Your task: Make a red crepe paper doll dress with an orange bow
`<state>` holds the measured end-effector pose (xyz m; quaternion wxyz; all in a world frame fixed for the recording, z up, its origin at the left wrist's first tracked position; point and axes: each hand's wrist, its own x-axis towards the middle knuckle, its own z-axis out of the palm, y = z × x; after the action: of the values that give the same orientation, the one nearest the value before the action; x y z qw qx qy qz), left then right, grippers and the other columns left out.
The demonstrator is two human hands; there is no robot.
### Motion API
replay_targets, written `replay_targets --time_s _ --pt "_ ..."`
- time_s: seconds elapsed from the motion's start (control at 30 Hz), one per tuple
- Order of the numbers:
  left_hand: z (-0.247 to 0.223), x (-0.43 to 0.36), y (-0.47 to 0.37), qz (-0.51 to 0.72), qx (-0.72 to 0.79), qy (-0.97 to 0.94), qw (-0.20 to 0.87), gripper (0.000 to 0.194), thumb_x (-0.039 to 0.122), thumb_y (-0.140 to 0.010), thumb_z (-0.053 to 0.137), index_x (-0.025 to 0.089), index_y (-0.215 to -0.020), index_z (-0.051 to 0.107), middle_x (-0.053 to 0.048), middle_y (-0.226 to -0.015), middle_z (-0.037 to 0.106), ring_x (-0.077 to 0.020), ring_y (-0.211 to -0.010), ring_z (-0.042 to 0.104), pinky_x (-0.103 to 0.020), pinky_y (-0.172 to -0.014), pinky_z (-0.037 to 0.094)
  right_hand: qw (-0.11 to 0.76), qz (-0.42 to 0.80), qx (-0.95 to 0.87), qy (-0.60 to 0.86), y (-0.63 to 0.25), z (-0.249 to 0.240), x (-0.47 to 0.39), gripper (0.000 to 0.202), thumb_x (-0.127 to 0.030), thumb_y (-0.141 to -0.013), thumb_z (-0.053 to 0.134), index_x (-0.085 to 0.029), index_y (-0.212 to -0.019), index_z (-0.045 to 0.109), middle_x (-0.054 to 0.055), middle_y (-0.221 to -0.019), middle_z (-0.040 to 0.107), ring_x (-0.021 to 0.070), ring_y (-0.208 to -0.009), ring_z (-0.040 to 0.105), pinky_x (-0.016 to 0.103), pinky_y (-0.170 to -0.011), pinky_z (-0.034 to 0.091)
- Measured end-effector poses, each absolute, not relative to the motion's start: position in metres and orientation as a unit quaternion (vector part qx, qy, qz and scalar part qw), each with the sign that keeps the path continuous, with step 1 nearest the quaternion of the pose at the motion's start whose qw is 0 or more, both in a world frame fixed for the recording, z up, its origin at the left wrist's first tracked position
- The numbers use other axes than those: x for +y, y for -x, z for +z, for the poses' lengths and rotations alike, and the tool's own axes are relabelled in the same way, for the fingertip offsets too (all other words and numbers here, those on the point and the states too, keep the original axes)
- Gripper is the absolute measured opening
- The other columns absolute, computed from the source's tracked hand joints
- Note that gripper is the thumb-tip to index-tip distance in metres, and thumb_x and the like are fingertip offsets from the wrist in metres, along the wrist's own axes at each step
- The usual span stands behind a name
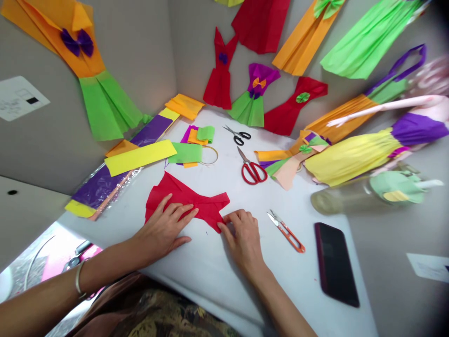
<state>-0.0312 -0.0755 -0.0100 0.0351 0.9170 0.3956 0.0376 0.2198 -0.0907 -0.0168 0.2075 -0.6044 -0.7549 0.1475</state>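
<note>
My left hand spreads over the red dress, right hand pinching it. Left of it, a label seems illegible; right, a bottle.

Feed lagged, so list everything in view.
Dress piece: one, red, table centre
Scissors: two, red and black handles, back
Snips: one, orange, table's right
Phone: one, black, right edge
Bottle: one, clear, green lid, right
Doll: one, purple and yellow outfit, right
Fanned strips: several, multicoloured, by doll
Loose pieces: several, multicoloured, back left
Wrapped sheets: count unclear, purple and yellow, left
Ring: one, gold, beside loose pieces
Dresses: several, multicoloured, walls
Labels: two, white, side walls
Clutter: uncounted, pink, lower left
Table: one, white, centre
Bracelet: one, silver, left wrist
Left hand: one, bare, on dress piece
Right hand: one, bare, at dress piece
</note>
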Motion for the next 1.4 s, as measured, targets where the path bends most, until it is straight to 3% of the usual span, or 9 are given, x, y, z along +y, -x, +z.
replay_targets --time_s 0.37,0.5,0.6,0.73,0.8,0.9,1.17,1.4 --pt "-0.01 -0.075 0.031 0.048 0.397 -0.916 0.037 0.059 0.042 -0.092 0.057 0.016 -0.143 0.046 -0.014 -0.133 0.058 -0.0302 -0.114 0.051 -0.058 -0.114 0.021 0.204 0.137 -0.744 0.621 -0.219 -0.02 -0.094 0.014 -0.012 -0.092 0.05 -0.02 -0.088 0.062 0.006 -0.089 0.059 0.0225 -0.08 0.051 0.037 -0.073 0.04" --pt "-0.01 -0.075 0.031 0.049 0.396 -0.916 0.035 0.058 0.041 -0.092 0.057 0.015 -0.142 0.047 -0.014 -0.133 0.059 -0.0305 -0.114 0.052 -0.057 -0.113 0.022 0.217 0.099 -0.763 0.6 -0.222 -0.021 -0.097 0.018 -0.012 -0.095 0.045 -0.017 -0.1 0.062 0.01 -0.097 0.063 0.0239 -0.087 0.055 0.038 -0.076 0.045" --pt "-0.01 -0.076 0.031 0.05 0.397 -0.916 0.037 0.057 0.04 -0.092 0.057 0.016 -0.142 0.047 -0.014 -0.134 0.058 -0.0307 -0.115 0.051 -0.057 -0.113 0.024 0.2 0.038 -0.824 0.529 -0.218 -0.014 -0.101 0.031 -0.02 -0.099 0.043 -0.011 -0.126 0.055 0.015 -0.124 0.062 0.0286 -0.119 0.051 0.047 -0.099 0.04" --pt "-0.01 -0.076 0.03 0.064 0.399 -0.914 0.04 0.055 0.039 -0.091 0.059 0.016 -0.14 0.05 -0.014 -0.132 0.059 -0.0305 -0.114 0.052 -0.057 -0.112 0.025 0.114 0.023 -0.892 0.436 -0.2 -0.007 -0.109 0.061 -0.045 -0.099 0.043 -0.007 -0.146 0.036 0.014 -0.154 0.037 0.0295 -0.144 0.026 0.052 -0.116 0.022" --pt "-0.01 -0.076 0.03 0.069 0.396 -0.915 0.04 0.054 0.039 -0.091 0.059 0.016 -0.139 0.051 -0.014 -0.131 0.06 -0.0301 -0.113 0.052 -0.057 -0.112 0.025 0.092 0.028 -0.901 0.423 -0.192 -0.007 -0.112 0.076 -0.058 -0.094 0.044 -0.005 -0.148 0.032 0.014 -0.157 0.03 0.0292 -0.146 0.022 0.052 -0.117 0.023" --pt "-0.01 -0.076 0.03 0.066 0.395 -0.916 0.036 0.054 0.04 -0.091 0.058 0.016 -0.139 0.05 -0.014 -0.132 0.059 -0.0299 -0.113 0.052 -0.057 -0.112 0.025 0.079 0.03 -0.904 0.419 -0.188 -0.012 -0.113 0.088 -0.066 -0.089 0.045 -0.003 -0.148 0.031 0.016 -0.157 0.028 0.0292 -0.147 0.022 0.052 -0.116 0.026" --pt "-0.01 -0.076 0.031 0.044 0.392 -0.918 0.029 0.058 0.042 -0.092 0.057 0.015 -0.142 0.047 -0.015 -0.133 0.059 -0.0312 -0.114 0.051 -0.057 -0.112 0.025 0.072 0.039 -0.899 0.429 -0.207 -0.015 -0.119 0.092 -0.069 -0.083 0.051 -0.004 -0.147 0.034 0.019 -0.154 0.033 0.0307 -0.144 0.029 0.054 -0.114 0.032" --pt "-0.01 -0.075 0.032 0.035 0.394 -0.918 0.034 0.059 0.042 -0.093 0.056 0.016 -0.144 0.044 -0.014 -0.135 0.057 -0.031 -0.115 0.051 -0.058 -0.113 0.022 0.074 0.022 -0.888 0.454 -0.224 -0.015 -0.128 0.086 -0.065 -0.087 0.049 -0.004 -0.146 0.037 0.018 -0.153 0.036 0.0315 -0.143 0.032 0.054 -0.112 0.032"
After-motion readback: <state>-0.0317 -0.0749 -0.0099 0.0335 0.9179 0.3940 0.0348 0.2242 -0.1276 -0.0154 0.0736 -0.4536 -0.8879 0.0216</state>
